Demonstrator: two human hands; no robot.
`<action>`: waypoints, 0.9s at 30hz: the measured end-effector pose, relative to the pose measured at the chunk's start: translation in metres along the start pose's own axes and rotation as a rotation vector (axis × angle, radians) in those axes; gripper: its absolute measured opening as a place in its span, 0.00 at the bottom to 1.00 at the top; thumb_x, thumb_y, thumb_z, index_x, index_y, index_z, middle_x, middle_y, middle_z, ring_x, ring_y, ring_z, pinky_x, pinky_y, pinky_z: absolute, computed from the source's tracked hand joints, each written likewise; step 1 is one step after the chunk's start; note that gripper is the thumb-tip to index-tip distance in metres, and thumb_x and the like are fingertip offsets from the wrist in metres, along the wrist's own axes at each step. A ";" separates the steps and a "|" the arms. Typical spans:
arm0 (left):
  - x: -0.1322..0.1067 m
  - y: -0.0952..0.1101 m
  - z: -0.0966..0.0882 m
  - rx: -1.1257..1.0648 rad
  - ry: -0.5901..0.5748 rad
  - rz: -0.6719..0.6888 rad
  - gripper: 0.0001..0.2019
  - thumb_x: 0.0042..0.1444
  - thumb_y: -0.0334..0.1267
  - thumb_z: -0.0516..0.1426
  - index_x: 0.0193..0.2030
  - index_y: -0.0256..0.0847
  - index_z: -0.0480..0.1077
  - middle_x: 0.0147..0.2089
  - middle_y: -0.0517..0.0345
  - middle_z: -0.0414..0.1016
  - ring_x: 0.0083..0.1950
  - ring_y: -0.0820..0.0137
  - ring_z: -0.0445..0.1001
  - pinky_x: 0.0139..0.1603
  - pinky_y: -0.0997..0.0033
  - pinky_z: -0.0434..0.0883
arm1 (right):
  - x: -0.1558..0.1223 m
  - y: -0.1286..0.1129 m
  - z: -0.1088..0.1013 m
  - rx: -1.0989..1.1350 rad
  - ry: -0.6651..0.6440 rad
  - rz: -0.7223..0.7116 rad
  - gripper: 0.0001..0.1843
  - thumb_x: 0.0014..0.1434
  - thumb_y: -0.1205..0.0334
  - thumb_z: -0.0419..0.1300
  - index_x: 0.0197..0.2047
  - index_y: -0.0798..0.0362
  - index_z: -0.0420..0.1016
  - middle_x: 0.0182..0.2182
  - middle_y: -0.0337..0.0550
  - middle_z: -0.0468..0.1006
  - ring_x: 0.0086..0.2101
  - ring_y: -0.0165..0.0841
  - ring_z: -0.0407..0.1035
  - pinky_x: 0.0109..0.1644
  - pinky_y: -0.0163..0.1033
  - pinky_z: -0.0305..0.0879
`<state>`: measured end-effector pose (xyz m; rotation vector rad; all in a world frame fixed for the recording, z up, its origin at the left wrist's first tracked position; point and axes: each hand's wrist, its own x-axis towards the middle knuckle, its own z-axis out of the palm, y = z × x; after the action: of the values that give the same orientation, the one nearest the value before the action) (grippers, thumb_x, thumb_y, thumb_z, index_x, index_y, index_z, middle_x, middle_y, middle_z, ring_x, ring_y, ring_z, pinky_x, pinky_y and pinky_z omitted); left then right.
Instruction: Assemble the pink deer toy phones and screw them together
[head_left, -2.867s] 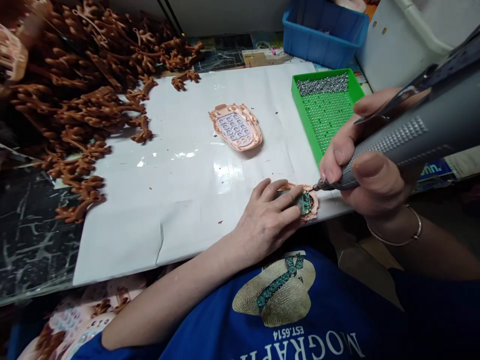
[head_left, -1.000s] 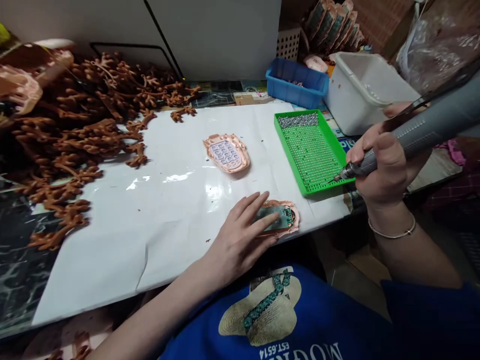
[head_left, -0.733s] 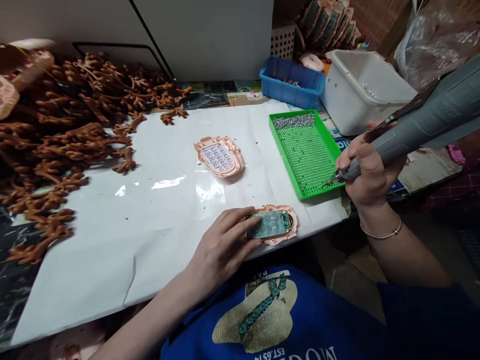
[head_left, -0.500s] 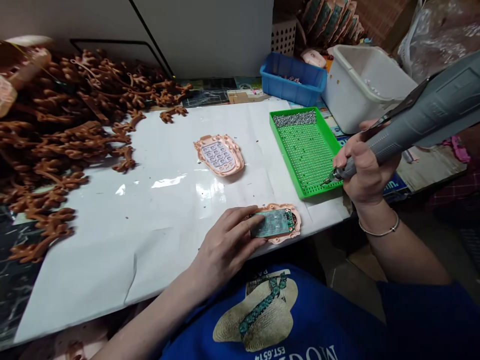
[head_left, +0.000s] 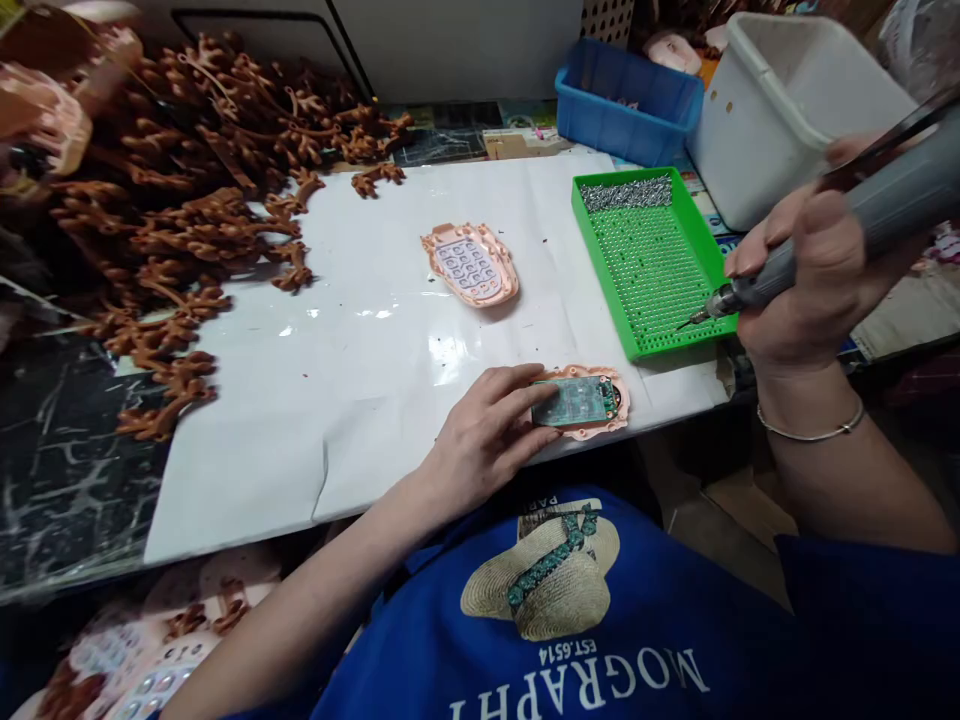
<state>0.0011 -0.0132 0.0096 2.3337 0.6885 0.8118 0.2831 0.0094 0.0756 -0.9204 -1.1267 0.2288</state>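
My left hand (head_left: 487,435) lies on the white sheet, its fingers curled against the left end of a pink toy-phone shell (head_left: 592,432) that has a green circuit board (head_left: 577,401) set in it. My right hand (head_left: 814,275) is closed round a grey electric screwdriver (head_left: 877,205). The screwdriver's tip (head_left: 686,324) touches the near right corner of the green screw tray (head_left: 651,262). A second pink shell with a white keypad (head_left: 470,264) lies face up in the middle of the sheet.
A heap of brown plastic sprues (head_left: 172,210) covers the left side. Behind the tray stand a blue bin (head_left: 626,100) and a white tub (head_left: 787,110). Loose screws (head_left: 626,192) fill the tray's far end. More pink keypad shells (head_left: 142,670) lie below the table edge.
The screwdriver left the shell by my left hand and went to the green tray's near corner. My left hand slid back from the board's top to its left end.
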 end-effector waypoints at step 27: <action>0.024 -0.007 -0.006 -0.181 -0.009 -0.229 0.05 0.60 0.33 0.59 0.37 0.34 0.75 0.34 0.57 0.73 0.35 0.72 0.70 0.40 0.71 0.68 | -0.086 -0.046 0.083 0.344 -0.489 0.215 0.19 0.57 0.51 0.66 0.50 0.36 0.69 0.23 0.32 0.70 0.20 0.32 0.64 0.27 0.43 0.65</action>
<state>0.0115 0.0091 0.0182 2.0512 0.8249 0.7280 0.1614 -0.0268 0.0608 -0.6901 -1.3779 0.8333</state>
